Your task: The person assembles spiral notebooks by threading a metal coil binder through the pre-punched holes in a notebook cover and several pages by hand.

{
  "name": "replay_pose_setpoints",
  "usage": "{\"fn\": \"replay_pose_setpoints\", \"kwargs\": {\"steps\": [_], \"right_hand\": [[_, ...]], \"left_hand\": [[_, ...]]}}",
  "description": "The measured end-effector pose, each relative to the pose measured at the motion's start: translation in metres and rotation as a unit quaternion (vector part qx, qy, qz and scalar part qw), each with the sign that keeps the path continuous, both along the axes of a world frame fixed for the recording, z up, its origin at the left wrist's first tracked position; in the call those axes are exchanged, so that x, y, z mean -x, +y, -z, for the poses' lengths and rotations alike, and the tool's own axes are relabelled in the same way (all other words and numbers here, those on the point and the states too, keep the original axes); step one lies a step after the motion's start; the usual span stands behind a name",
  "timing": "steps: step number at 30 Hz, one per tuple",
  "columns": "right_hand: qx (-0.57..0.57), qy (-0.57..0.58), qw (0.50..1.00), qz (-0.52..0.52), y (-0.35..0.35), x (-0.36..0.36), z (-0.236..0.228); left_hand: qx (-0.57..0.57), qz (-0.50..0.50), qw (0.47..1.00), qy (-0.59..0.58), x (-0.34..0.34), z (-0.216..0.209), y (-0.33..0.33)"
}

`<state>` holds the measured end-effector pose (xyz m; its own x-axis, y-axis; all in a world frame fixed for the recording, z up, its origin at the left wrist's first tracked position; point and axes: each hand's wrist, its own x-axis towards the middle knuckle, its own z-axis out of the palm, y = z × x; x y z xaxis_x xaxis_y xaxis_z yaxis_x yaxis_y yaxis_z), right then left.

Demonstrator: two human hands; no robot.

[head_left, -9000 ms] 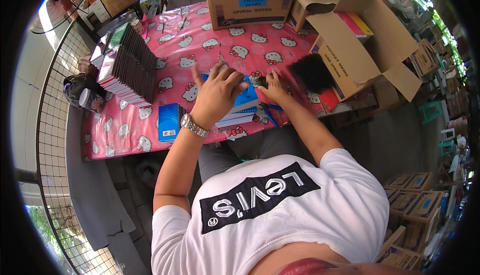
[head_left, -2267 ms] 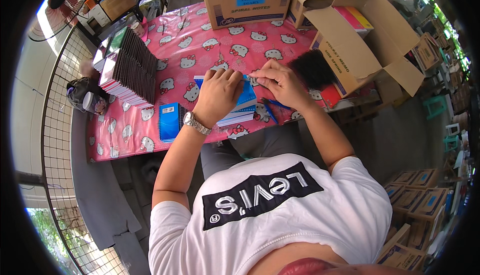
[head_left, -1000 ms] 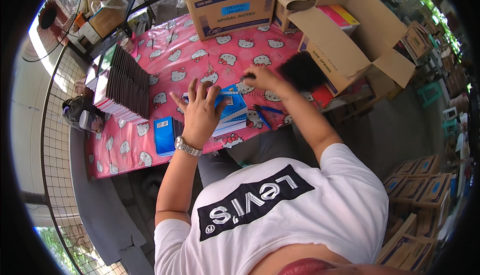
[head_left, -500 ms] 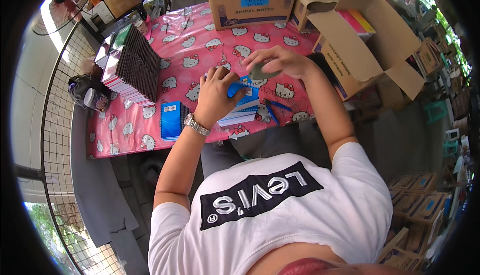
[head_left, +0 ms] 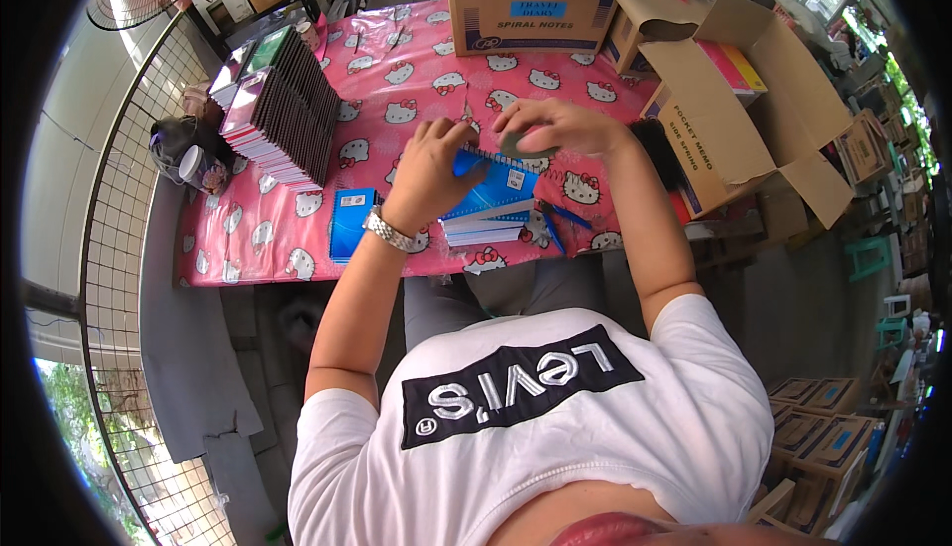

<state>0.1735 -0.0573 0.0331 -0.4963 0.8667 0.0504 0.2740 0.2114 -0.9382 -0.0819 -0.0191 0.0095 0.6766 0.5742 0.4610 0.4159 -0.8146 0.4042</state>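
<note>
A blue spiral notebook [head_left: 504, 175] lies on top of a small stack of notebooks [head_left: 486, 229] in front of me, its coil along the far edge. My left hand [head_left: 436, 164], wearing a metal watch, grips the left side of that notebook with curled fingers. Over its far right corner, my right hand [head_left: 563, 129] pinches a rounded grey-green piece [head_left: 524, 145], whose exact kind I cannot make out. Right of the stack lies a blue-handled tool [head_left: 561, 225], apparently pliers. More blue notebooks [head_left: 351, 224] sit in a pile by my left wrist.
At the left rise tall stacks of spiral notebooks [head_left: 283, 115], with a cup [head_left: 198, 169] and dark bag [head_left: 174, 139] beside them. A closed carton [head_left: 531, 10] stands at the back, and an open carton [head_left: 709, 129] at the right. A patterned pink cover [head_left: 397, 110] lies over the table.
The view has shifted, so the table sits further right in it. My right hand has lowered the grey-green piece closer to the notebook's coil; my left hand keeps its hold.
</note>
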Motion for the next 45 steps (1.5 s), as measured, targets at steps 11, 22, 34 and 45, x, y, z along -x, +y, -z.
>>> {"fn": "replay_pose_setpoints", "kwargs": {"steps": [11, 22, 34, 45], "right_hand": [[0.1, 0.179, 0.977, -0.061, 0.026, 0.006, 0.023], [-0.23, -0.399, 0.766, 0.449, -0.055, -0.029, 0.247], [-0.258, -0.077, 0.832, 0.486, -0.117, 0.062, 0.116], [-0.386, -0.223, 0.828, 0.34, -0.093, 0.105, 0.035]], "left_hand": [[0.207, 0.049, 0.975, -0.067, 0.016, 0.007, 0.022], [0.415, -0.039, 0.87, -0.265, 0.01, 0.029, 0.018], [0.375, -0.058, 0.86, -0.34, 0.002, 0.037, -0.003], [0.322, -0.083, 0.875, -0.353, -0.005, 0.048, -0.016]]}}
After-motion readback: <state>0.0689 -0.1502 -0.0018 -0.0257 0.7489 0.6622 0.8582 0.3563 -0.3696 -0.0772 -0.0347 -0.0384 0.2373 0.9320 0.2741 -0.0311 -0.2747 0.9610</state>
